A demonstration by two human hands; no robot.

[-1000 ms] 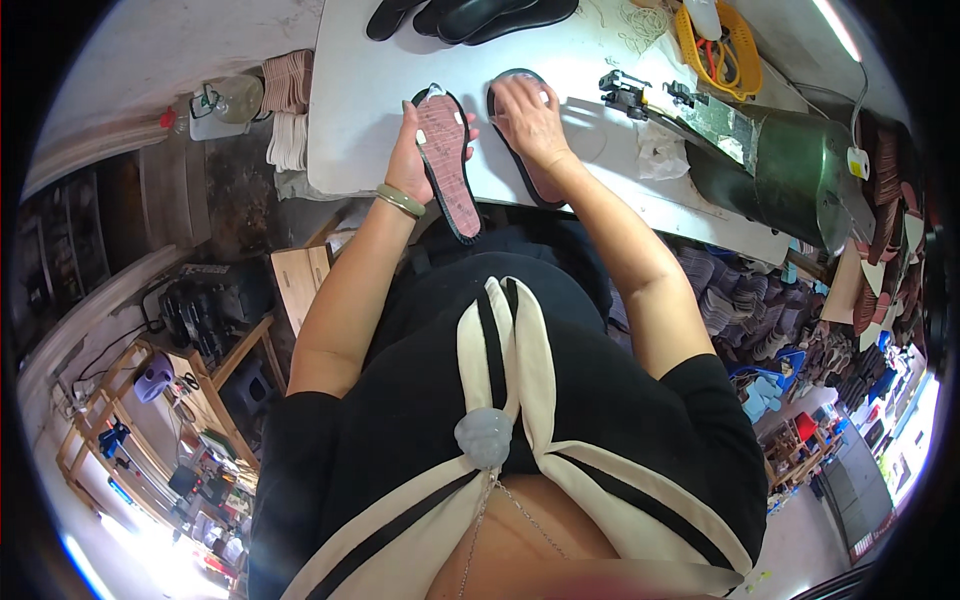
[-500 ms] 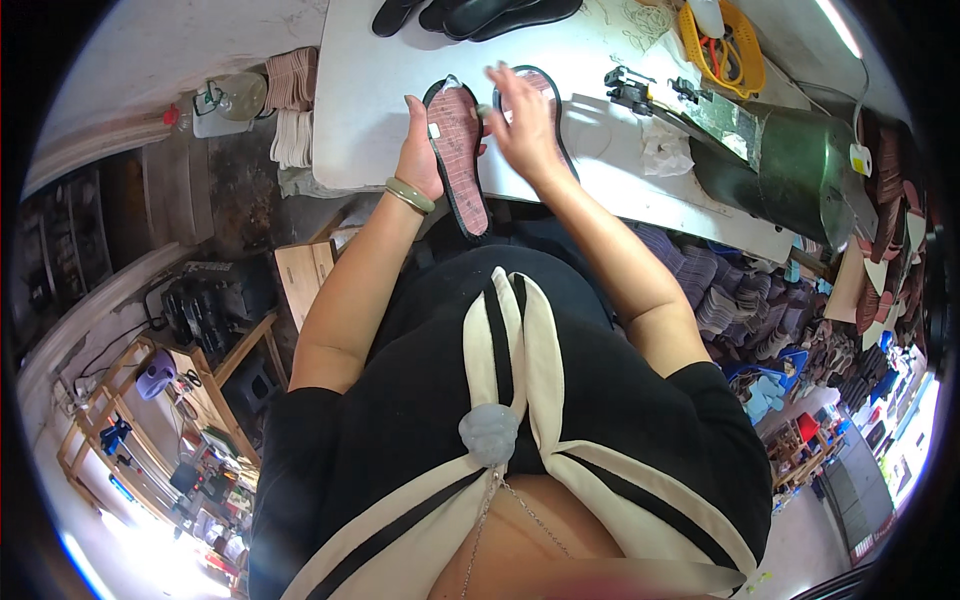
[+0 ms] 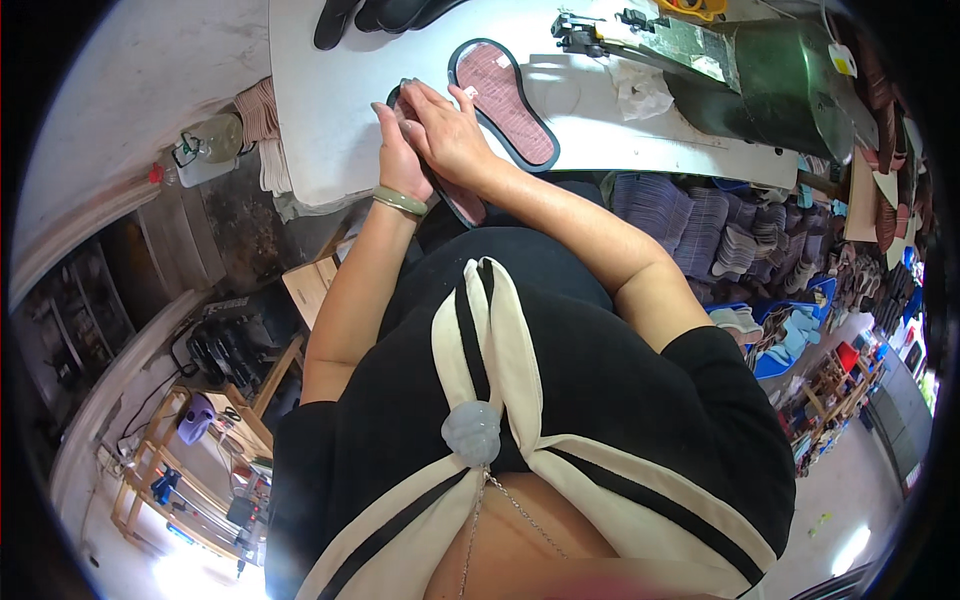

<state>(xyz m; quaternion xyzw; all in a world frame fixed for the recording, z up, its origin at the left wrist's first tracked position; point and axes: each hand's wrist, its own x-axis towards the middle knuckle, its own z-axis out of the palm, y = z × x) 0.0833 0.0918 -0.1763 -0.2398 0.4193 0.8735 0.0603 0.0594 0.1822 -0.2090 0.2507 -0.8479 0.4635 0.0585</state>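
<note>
Insole (image 3: 464,204) over table edge (image 3: 335,193); left hand (image 3: 400,166) underneath, fingers mostly hidden; right fingers (image 3: 432,98) spread atop; open tabletop (image 3: 325,120) leftward

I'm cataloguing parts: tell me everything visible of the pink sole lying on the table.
The pink sole has a streaked, fabric-like top, a dark rim and small white patches. It lies on the white table, wide end away from the person, narrow end at the near edge. The right hand has its thumb by the sole's left side; contact is unclear.

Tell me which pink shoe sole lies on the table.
The rightmost pink sole, on the white table; the left hand holds the other pink sole.
</note>
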